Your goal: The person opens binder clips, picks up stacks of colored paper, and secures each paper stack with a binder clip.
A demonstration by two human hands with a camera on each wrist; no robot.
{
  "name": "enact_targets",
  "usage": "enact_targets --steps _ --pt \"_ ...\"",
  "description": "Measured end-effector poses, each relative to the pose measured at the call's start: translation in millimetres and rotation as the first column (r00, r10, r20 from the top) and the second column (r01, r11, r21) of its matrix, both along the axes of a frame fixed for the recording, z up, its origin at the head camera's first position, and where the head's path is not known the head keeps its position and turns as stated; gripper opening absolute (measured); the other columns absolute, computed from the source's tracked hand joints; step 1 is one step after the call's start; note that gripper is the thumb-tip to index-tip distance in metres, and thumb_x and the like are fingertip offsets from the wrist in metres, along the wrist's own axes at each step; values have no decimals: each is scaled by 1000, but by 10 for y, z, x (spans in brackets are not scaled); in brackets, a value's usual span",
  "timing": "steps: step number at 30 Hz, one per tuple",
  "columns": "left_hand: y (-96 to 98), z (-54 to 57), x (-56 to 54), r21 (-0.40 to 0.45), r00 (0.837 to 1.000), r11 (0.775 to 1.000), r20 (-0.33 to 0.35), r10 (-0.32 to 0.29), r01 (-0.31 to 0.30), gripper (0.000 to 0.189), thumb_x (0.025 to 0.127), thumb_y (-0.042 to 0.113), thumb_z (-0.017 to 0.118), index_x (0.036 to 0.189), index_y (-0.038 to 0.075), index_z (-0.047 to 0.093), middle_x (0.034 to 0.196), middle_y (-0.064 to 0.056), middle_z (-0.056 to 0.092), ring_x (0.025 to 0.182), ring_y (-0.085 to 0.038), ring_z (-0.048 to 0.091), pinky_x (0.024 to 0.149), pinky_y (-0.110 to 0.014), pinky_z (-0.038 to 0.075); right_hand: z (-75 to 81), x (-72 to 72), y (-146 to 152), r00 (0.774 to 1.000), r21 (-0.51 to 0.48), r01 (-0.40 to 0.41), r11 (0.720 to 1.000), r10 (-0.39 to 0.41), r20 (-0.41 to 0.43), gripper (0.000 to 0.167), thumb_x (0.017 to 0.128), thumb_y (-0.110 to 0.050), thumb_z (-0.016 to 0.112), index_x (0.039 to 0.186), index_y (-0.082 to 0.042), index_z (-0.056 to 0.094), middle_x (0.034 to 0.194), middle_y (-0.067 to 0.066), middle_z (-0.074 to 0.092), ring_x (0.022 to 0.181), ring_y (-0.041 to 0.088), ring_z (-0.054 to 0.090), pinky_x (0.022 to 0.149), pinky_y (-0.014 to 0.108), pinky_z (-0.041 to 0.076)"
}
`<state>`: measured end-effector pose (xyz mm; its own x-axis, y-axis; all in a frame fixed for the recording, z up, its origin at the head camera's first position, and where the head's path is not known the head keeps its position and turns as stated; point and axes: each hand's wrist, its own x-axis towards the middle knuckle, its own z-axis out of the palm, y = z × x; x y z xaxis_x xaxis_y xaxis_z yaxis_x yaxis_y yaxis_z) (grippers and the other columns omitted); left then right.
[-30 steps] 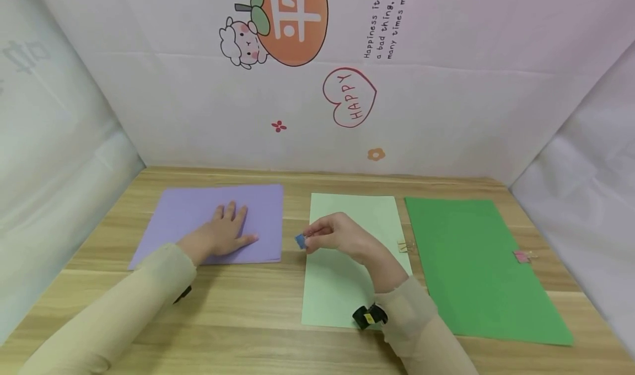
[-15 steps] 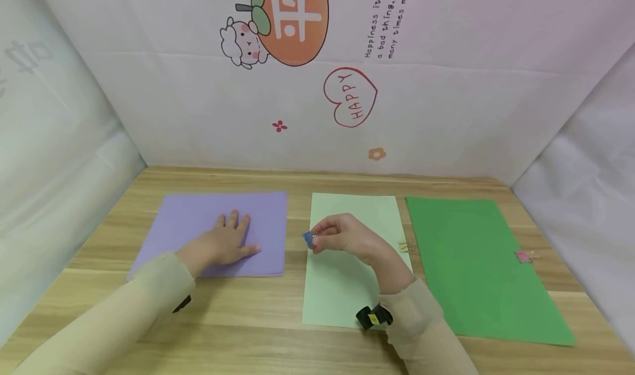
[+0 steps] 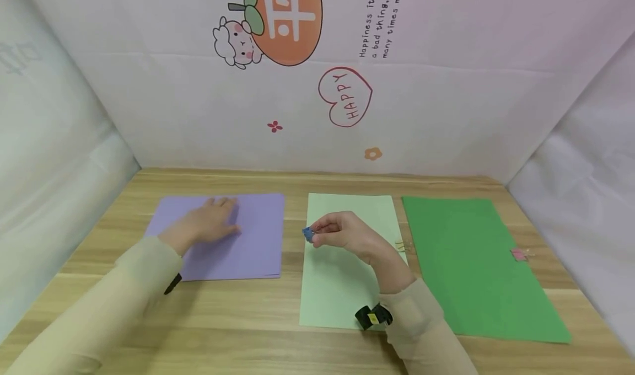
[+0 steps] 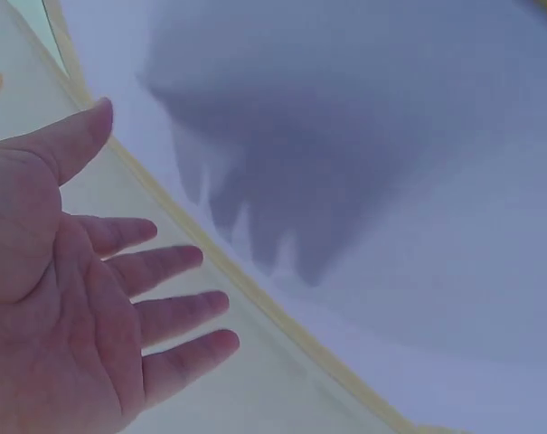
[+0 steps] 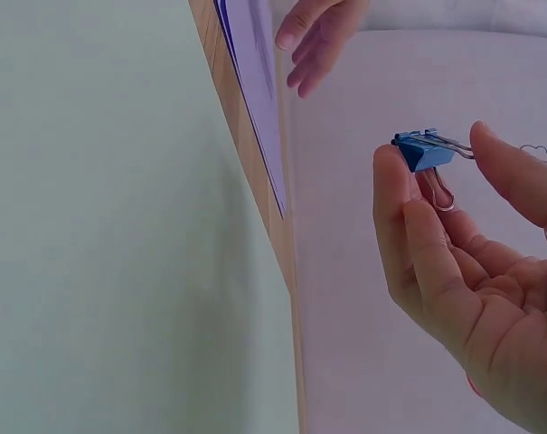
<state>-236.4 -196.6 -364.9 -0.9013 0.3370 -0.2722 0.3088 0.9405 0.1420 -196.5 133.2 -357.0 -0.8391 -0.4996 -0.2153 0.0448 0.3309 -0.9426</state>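
My right hand (image 3: 347,234) pinches a blue binder clip (image 5: 422,151) by its wire handles between thumb and fingers, above the left edge of the pale green paper (image 3: 337,292). The clip's mouth points left, toward the purple paper (image 3: 258,242). Over that purple stack my left hand (image 3: 210,220) hovers with its fingers spread and nothing in it. In the left wrist view its palm and straight fingers stand off the sheet, casting a shadow on it. The stack's edges show as separate sheets in the right wrist view.
A gold binder clip (image 3: 403,246) grips the right edge of the pale green paper. Farther right lies green paper (image 3: 476,264) with a pink binder clip (image 3: 520,255) on its right edge. A white printed cloth (image 3: 436,116) stands behind the wooden table (image 3: 238,320).
The purple stack has slid a little nearer the person. My left hand has lifted off it and shifted left. The right hand with the blue clip moved slightly right, then stayed nearly still.
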Motion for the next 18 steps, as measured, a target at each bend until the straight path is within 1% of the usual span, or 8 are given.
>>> enact_targets --steps 5,7,13,18 --pt "-144 -22 -155 16 1000 1000 -11 -12 12 72 99 28 59 151 -10 25 154 -35 29 141 -57 26 116 -66 23 0 -1 11 1000 3 6 1000 -6 2 31 93 -14 70 119 3 65 103 13 72 92 16 66 96 34 50" --pt "-174 -19 -202 18 999 1000 -28 -24 24 69 98 23 60 149 -11 29 152 -36 32 140 -56 30 116 -64 25 -7 -4 13 1000 7 8 1000 -8 0 31 93 -14 70 119 3 65 103 11 72 92 15 65 95 33 50" --pt "-238 -13 -315 13 997 999 -62 -34 35 58 94 7 62 143 -13 39 146 -36 40 136 -53 39 115 -61 30 -2 -10 25 1000 7 16 1000 -16 -4 30 94 -12 69 118 4 64 104 13 71 91 15 65 93 33 51" --pt "-334 -49 -410 6 996 999 -75 -40 40 50 91 1 63 135 -15 46 138 -37 48 130 -53 45 112 -60 36 5 -11 41 1000 4 25 1000 -25 -7 30 94 -11 69 119 3 64 105 13 71 91 14 65 94 33 51"
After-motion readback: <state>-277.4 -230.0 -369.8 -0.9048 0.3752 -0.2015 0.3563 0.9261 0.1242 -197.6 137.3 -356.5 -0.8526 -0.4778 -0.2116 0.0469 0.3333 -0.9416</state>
